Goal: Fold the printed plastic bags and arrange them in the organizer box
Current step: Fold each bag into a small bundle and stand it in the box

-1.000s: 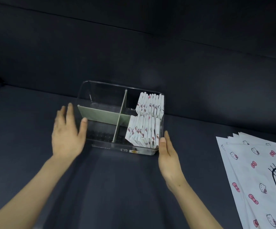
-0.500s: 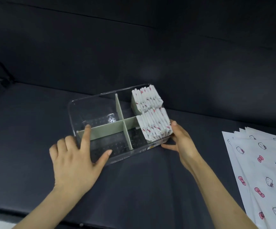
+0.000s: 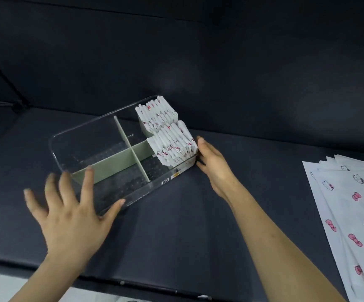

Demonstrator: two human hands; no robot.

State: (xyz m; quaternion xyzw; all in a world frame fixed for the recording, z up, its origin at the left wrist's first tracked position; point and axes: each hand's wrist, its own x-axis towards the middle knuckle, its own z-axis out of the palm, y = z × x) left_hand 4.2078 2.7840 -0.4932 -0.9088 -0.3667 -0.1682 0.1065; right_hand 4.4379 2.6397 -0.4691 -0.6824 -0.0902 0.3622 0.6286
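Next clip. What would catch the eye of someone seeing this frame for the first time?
A clear organizer box sits askew on the dark surface, with folded bags standing packed at its right end, while the left compartments, split by green dividers, hold none. The left hand, fingers spread, touches its near-left corner and the right hand rests against its right end. A stack of flat printed bags lies at the right edge.

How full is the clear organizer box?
Partly full: the organizer box holds folded printed bags in its two right compartments; both left compartments are empty.
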